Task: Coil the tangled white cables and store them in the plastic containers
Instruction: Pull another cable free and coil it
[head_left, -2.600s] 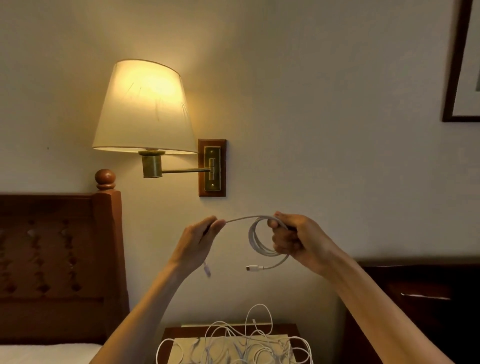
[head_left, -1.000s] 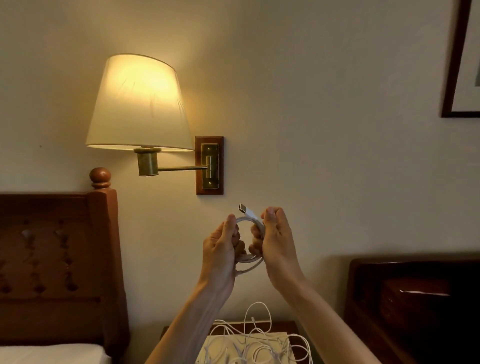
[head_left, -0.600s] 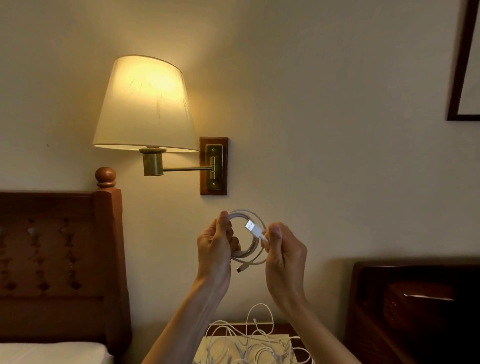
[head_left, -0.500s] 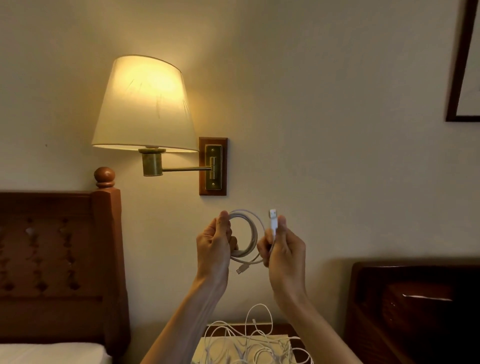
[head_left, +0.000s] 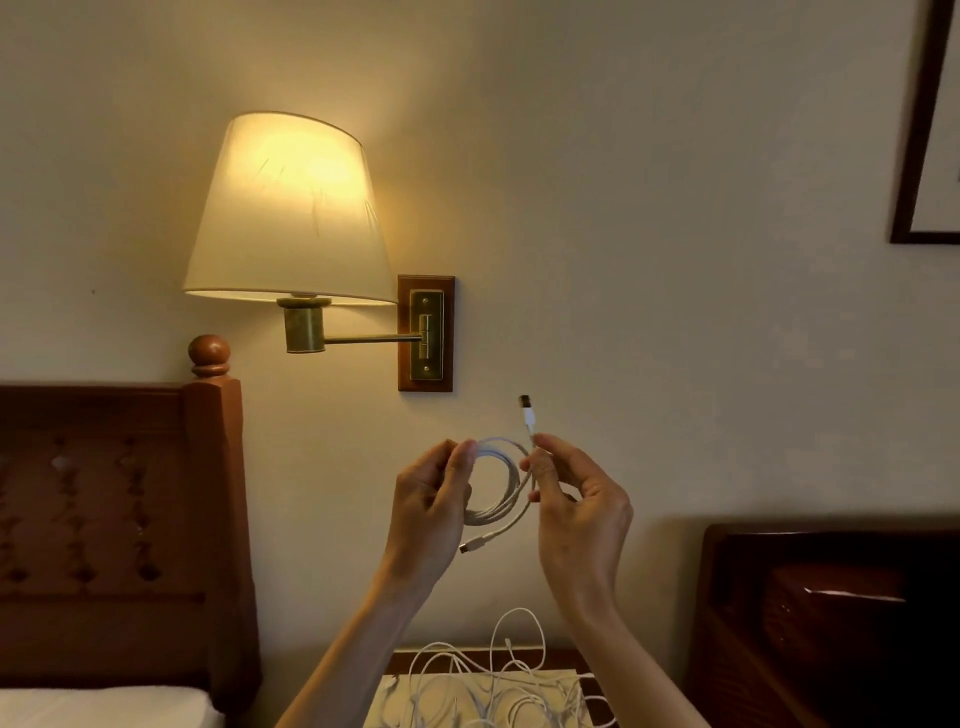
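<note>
Nearest the camera, at the bottom edge, the tangled white cables (head_left: 488, 686) lie in loose loops on a pale surface on the counter (head_left: 566, 659), untouched; no plastic container can be made out there.

Above them, both arms are raised in front of the wall. The left hand (head_left: 431, 512) grips one side of the coiled cable (head_left: 501, 480), its fingers curled round the stacked loops, and a small plug (head_left: 470, 546) hangs free below the coil beside that hand. The right hand (head_left: 576, 499) pinches the cable's other end just under the USB plug (head_left: 527, 410), which points straight up above the fingertips.

Compared with a couple of seconds ago, the long loose run between the hands is gone: it has been wound into the coil, and the hands have drawn close together. In the last half second the right hand has lifted the USB plug clear above the loops. In my judgement the winding of this cable is all but done, and what remains is to tuck or wrap that last short end, then stow the coil.

Behind the hands are the lit wall lamp (head_left: 288, 208) and the wooden headboard (head_left: 119, 519).
</note>
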